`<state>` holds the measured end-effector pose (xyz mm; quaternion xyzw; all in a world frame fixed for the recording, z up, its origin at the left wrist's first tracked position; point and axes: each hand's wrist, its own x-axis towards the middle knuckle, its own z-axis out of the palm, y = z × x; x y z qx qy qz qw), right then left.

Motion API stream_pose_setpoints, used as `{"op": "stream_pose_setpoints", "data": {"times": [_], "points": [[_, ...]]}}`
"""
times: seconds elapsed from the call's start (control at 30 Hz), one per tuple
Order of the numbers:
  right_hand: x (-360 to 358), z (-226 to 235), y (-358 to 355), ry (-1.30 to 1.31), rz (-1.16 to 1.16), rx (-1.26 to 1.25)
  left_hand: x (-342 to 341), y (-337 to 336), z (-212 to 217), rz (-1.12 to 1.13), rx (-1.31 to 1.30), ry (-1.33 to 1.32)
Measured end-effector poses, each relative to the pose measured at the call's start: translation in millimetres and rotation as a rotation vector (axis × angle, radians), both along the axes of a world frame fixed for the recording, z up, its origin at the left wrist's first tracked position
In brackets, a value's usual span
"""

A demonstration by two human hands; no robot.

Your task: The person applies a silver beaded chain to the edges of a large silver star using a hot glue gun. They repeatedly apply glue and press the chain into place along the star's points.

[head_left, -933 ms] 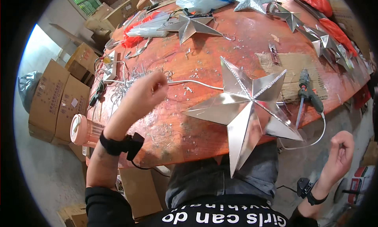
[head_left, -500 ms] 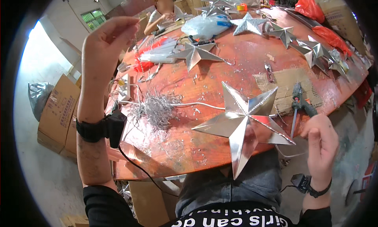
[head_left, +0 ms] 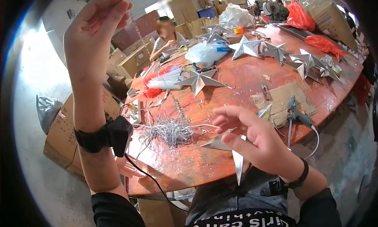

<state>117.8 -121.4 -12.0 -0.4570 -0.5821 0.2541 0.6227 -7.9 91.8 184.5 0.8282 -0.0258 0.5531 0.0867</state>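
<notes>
My left hand [head_left: 96,28] is raised high at the upper left, its fingers closed in a pinch on a thin silver beaded strand [head_left: 136,28]. A tangled heap of silver strands [head_left: 171,130] lies on the table below, and part of a strand rises from it. My right hand [head_left: 250,136] is open, fingers apart and curved, above a shiny silver five-pointed star [head_left: 238,164] at the table's near edge. It hides much of that star, and nothing shows in its fingers.
Right of the star, a glue gun [head_left: 293,113] lies by a cardboard piece [head_left: 289,99]. Beyond are other silver stars [head_left: 199,80], plastic bags [head_left: 206,51] and a power strip [head_left: 135,112]. Across the table sits a person [head_left: 167,40]. Cartons [head_left: 69,132] stand at left.
My left hand has gone up, drawing the strand higher. My right hand has swung left from beside the glue gun to over the star, its fingers spreading. The view has shifted.
</notes>
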Motion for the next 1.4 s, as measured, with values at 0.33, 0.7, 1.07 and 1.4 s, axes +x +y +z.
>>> {"op": "stream_pose_setpoints", "data": {"times": [0.33, 0.7, 1.07, 1.4], "points": [[-33, 2, 88, 0.616, 0.442, -0.007, 2, -11, 0, -0.047, 0.003, 0.034], [-35, -12, 95, 0.801, 0.301, -0.404, -10, -3, 6, -0.022, -0.095, -0.005], [-20, 39, 33, 0.193, -0.271, 0.482, 36, -88, -41, -0.485, -0.547, -0.015], [16, -26, -134, 0.330, -0.429, -0.168, 55, -87, -149, -0.743, -0.978, 0.292]]}}
